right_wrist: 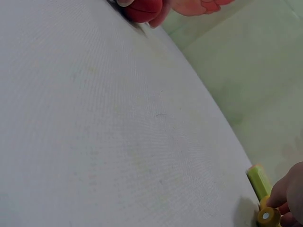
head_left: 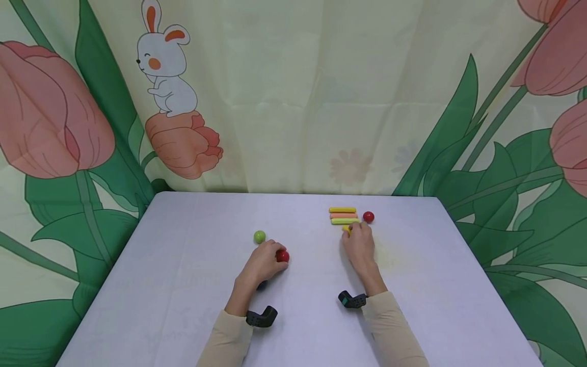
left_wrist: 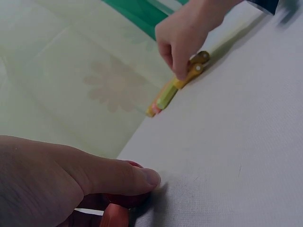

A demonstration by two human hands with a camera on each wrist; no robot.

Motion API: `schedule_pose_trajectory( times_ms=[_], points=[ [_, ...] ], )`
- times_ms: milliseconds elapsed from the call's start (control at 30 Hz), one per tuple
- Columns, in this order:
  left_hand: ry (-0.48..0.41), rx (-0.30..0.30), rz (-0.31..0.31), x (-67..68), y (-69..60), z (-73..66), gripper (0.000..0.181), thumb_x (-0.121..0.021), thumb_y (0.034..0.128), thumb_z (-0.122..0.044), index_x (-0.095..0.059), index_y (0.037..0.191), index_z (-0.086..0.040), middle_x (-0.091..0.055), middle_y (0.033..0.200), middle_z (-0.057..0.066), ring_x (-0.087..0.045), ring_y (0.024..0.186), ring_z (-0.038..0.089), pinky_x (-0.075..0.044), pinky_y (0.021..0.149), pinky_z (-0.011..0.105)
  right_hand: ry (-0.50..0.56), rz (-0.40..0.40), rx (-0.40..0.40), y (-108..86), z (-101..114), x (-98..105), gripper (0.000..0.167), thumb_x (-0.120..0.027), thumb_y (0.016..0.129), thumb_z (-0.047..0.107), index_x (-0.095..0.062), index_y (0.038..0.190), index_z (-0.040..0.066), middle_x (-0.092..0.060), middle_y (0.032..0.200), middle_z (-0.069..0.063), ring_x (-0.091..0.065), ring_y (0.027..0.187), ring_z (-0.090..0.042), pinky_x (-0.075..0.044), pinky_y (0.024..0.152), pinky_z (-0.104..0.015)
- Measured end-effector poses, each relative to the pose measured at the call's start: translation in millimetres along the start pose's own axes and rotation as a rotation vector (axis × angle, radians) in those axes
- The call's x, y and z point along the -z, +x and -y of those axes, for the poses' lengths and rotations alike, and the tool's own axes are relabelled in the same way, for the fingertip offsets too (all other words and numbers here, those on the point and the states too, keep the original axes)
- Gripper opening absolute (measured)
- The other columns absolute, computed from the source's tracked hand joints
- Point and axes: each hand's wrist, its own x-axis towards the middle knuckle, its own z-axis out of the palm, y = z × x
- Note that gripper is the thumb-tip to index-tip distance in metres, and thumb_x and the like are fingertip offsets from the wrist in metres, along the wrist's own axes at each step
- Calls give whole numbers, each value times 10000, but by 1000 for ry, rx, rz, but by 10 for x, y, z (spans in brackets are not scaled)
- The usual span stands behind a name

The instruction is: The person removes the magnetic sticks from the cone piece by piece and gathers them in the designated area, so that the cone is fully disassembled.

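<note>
My left hand (head_left: 266, 260) grips a red ball (head_left: 283, 256) between thumb and fingers, left of the table's middle. In the left wrist view the thumb covers much of this red ball (left_wrist: 135, 198). Beyond the hand is a green ball (head_left: 259, 236). My right hand (head_left: 359, 245) pinches a yellow stick (head_left: 346, 229), mostly hidden by the fingers; its round end with a white dot shows in the right wrist view. Just past it lie a light green stick (head_left: 345, 221), a pinkish-orange stick (head_left: 343, 216) and another yellow stick (head_left: 342, 210), side by side. Another red ball (head_left: 369, 217) is close to the right fingertips.
A dark object (head_left: 262, 285) is partly hidden beneath the left wrist. White cloth covers the table (head_left: 160, 285), whose far edge meets a curtain (head_left: 284, 102) printed with tulips and a rabbit. Each wrist wears a black band device (head_left: 262, 317).
</note>
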Motion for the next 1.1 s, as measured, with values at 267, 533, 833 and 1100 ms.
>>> schedule_pose_trajectory(
  times_ms=[267, 533, 833, 1100],
  points=[
    [-9, 1, 5, 2, 10, -6, 358, -790, 848, -213, -714, 1159, -54, -673, 1138, 119, -642, 1013, 241, -575, 890, 420, -11, -41, -17, 3, -32, 21, 250, -646, 942, 118, -647, 1113, -64, -580, 1056, -200, -564, 968, -318, -540, 876, -409],
    [-4, -17, -10, 4, 10, -17, 355, -787, 844, -199, -716, 1155, -43, -684, 1121, 117, -647, 1006, 238, -569, 879, 410, -5, -76, -2, -25, -48, 60, 247, -646, 934, 101, -638, 1099, -83, -566, 1075, -211, -555, 985, -332, -538, 864, -413],
    [-11, -3, 14, 15, -10, -19, 395, -790, 846, -195, -697, 1201, -47, -665, 1149, 126, -632, 1038, 248, -567, 908, 424, 89, -74, 9, -52, 27, 92, 248, -657, 930, 136, -649, 1096, -48, -575, 1102, -201, -556, 1009, -323, -548, 890, -423],
    [-1, 12, 26, 75, -45, 9, 421, -733, 814, -17, -678, 1232, -10, -662, 1094, 125, -616, 953, 215, -564, 881, 395, 181, 9, 28, -129, 150, 104, 261, -646, 934, 161, -659, 1102, -38, -590, 1034, -174, -557, 953, -300, -517, 844, -416]
  ],
)
